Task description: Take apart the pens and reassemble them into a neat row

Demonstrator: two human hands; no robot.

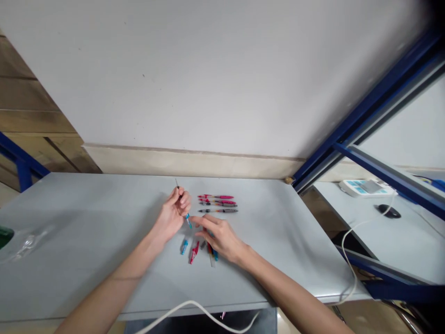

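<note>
My left hand (pixel 174 212) is closed around a slim pen piece; a thin dark tip sticks out above the fingers and a blue end (pixel 188 220) pokes out below. Close beside that end, my right hand (pixel 219 235) has its fingers apart, with the index fingertip near the blue end; I see nothing held in it. Partly under the right hand lie loose pen parts (pixel 212 255), some blue and some clear. A short blue pen piece (pixel 184 247) and a red pen piece (pixel 194 253) rest just left of them. Beyond the hands, several red and black pens (pixel 218 211) lie in a row.
The grey table (pixel 104 260) reaches back to the wall. At the far left is a clear plastic bottle (pixel 26 243) with green on it. A blue metal frame (pixel 323 139) stands right; past it are a mouse (pixel 389 211) and a white device (pixel 365 188). A white cable (pixel 189 304) crosses the front edge.
</note>
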